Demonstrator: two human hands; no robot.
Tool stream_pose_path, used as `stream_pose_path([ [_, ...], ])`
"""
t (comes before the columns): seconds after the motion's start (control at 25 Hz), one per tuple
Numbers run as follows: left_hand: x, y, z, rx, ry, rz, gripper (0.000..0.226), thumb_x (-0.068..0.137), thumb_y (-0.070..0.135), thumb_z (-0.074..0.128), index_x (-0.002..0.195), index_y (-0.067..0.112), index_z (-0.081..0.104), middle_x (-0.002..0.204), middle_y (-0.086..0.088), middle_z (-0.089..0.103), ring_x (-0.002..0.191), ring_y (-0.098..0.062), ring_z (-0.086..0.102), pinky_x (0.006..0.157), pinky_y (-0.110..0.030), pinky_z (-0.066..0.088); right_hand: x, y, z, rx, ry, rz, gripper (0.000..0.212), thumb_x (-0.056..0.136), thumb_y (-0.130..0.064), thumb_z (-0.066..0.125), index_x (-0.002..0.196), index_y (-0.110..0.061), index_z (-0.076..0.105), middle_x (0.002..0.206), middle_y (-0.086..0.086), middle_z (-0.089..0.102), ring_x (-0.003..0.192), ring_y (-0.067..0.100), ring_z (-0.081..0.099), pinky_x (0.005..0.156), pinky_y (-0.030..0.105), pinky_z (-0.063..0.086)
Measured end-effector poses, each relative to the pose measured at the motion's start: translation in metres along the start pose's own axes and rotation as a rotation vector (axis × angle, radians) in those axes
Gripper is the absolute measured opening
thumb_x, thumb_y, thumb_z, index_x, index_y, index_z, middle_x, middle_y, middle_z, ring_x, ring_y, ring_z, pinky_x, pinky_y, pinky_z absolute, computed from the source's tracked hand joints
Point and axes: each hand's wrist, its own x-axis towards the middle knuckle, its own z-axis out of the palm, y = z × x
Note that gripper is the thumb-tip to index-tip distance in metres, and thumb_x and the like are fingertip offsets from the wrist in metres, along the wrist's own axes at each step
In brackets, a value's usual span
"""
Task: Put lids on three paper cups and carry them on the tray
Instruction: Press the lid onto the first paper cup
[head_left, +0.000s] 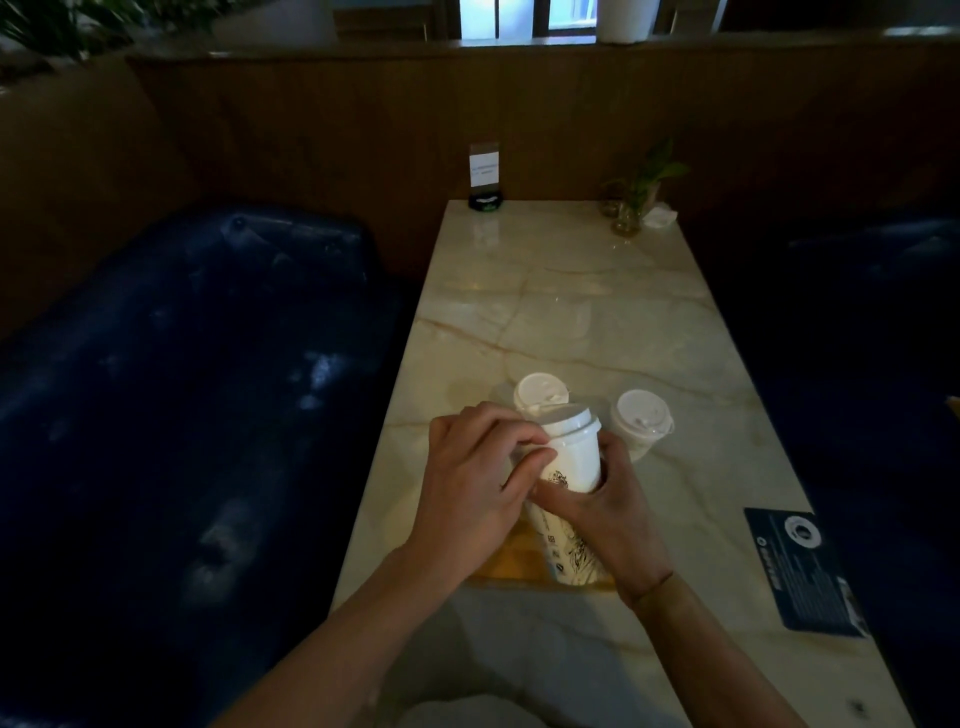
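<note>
Both hands, left hand (470, 483) and right hand (605, 506), are gripping the paper cup (569, 457); squeezing harder is risking its lid (563, 422) popping off

The room was dim. A pale marble table (597, 312) with tan veins ran toward twelve o'clock, meeting a brown wood-panelled wall (571, 114). Dark blue padded benches (182, 374) sat at nine and three o'clock. Above the panelling at twelve o'clock, a window (524, 18) glowed bluish-white. Leafy greenery (78, 21) filled the eleven o'clock corner.
</note>
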Motion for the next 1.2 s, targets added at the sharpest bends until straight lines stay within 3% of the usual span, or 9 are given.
stream_pose_path([
  [0.16, 0.006, 0.005, 0.001, 0.022, 0.024, 0.024, 0.014, 0.087, 0.036, 0.067, 0.096, 0.025, 0.067, 0.098, 0.012, 0.059, 0.092, -0.005, 0.056, 0.087, -0.023, 0.035, 0.001, 0.0, 0.005, -0.077, 0.101, -0.053, 0.072, 0.055, -0.034, 0.089, 0.115, -0.023, 0.052, 0.099, -0.009, 0.069, 0.084, -0.002, 0.067, 0.068, 0.023, 0.055],
  [0.32, 0.008, 0.007, -0.001, 0.004, 0.052, 0.062, 0.014, 0.087, 0.034, 0.069, 0.096, 0.023, 0.068, 0.099, 0.009, 0.061, 0.093, -0.008, 0.059, 0.086, -0.028, 0.039, -0.001, 0.0, 0.004, -0.07, 0.151, -0.082, 0.067, 0.053, -0.042, 0.088, 0.11, -0.026, 0.056, 0.094, -0.01, 0.071, 0.081, -0.003, 0.068, 0.06, 0.017, 0.054],
  [0.4, 0.008, 0.007, -0.002, 0.004, 0.053, 0.078, 0.014, 0.087, 0.033, 0.069, 0.097, 0.022, 0.069, 0.099, 0.008, 0.063, 0.093, -0.009, 0.061, 0.085, -0.03, 0.041, -0.003, -0.002, 0.003, -0.058, 0.149, -0.081, 0.069, 0.052, -0.045, 0.088, 0.11, -0.025, 0.058, 0.095, -0.007, 0.072, 0.081, 0.003, 0.07, 0.064, 0.024, 0.057],
  [0.52, 0.009, 0.009, -0.004, -0.02, 0.051, 0.065, 0.014, 0.086, 0.032, 0.071, 0.096, 0.022, 0.07, 0.099, 0.008, 0.065, 0.093, -0.007, 0.061, 0.083, -0.03, 0.043, -0.005, -0.008, -0.001, 0.023, 0.112, -0.041, 0.075, 0.047, -0.051, 0.087, 0.112, -0.022, 0.06, 0.098, 0.0, 0.075, 0.086, 0.015, 0.074, 0.073, 0.045, 0.062],
  [0.64, 0.01, 0.011, -0.006, -0.082, 0.049, 0.025, 0.014, 0.085, 0.031, 0.071, 0.095, 0.021, 0.071, 0.1, 0.009, 0.066, 0.094, -0.003, 0.059, 0.083, -0.031, 0.047, -0.008, -0.012, -0.007, 0.11, 0.043, -0.026, 0.07, 0.05, -0.047, 0.088, 0.111, -0.023, 0.063, 0.1, 0.005, 0.076, 0.088, 0.024, 0.075, 0.077, 0.051, 0.061],
  [0.88, 0.009, 0.009, -0.015, -0.2, -0.034, -0.007, 0.014, 0.086, 0.032, 0.069, 0.097, 0.023, 0.07, 0.103, 0.016, 0.061, 0.098, 0.002, 0.058, 0.084, -0.035, 0.051, -0.012, -0.015, -0.019, 0.319, -0.145, 0.05, 0.061, 0.053, -0.029, 0.086, 0.11, -0.017, 0.068, 0.101, 0.015, 0.076, 0.091, 0.033, 0.074, 0.069, 0.034, 0.061],
  [1.0, 0.012, 0.009, -0.015, -0.272, -0.072, -0.06, 0.013, 0.086, 0.031, 0.069, 0.097, 0.024, 0.07, 0.102, 0.016, 0.062, 0.097, -0.005, 0.062, 0.084, -0.042, 0.053, -0.007, -0.014, -0.023, 0.332, -0.164, 0.072, 0.062, 0.055, -0.026, 0.085, 0.112, -0.012, 0.066, 0.1, 0.017, 0.076, 0.092, 0.036, 0.073, 0.069, 0.035, 0.061],
  [1.2, 0.02, 0.004, -0.007, -0.252, -0.052, -0.064, 0.014, 0.085, 0.03, 0.067, 0.095, 0.021, 0.071, 0.1, 0.015, 0.06, 0.096, -0.003, 0.06, 0.083, -0.041, 0.053, 0.005, -0.008, -0.019, 0.276, -0.096, 0.052, 0.077, 0.058, -0.025, 0.087, 0.123, -0.016, 0.048, 0.108, 0.016, 0.072, 0.096, 0.031, 0.073, 0.076, 0.042, 0.061],
])
